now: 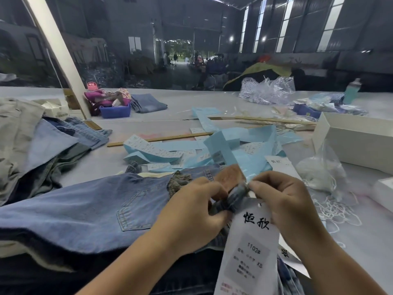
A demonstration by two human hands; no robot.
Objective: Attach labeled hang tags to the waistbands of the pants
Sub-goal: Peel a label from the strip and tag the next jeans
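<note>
The hang tag [251,248], a long white card printed with black characters and a grey label panel, hung in the lower right of the frame, its top end caught between both hands. It looked light and fairly stiff, likely to crease if bent, so the sensible hold was at the punched top edge, as here. The right hand [285,201] pinched that top end with thumb and forefinger pressed together. The left hand [197,209] curled round a bunched fold of denim at the waistband [236,199], just beside the brown leather patch [230,177]. The jeans [89,209] lay spread across the lower left, soft, heavy and floppy; the thick waistband seemed the firmest place to grip. Whether a string already ran through the tag could not be told. Beyond the hands lay blue label backing strips [223,145]; loose white string [331,211] lay at right, beside a white box [357,143].
</note>
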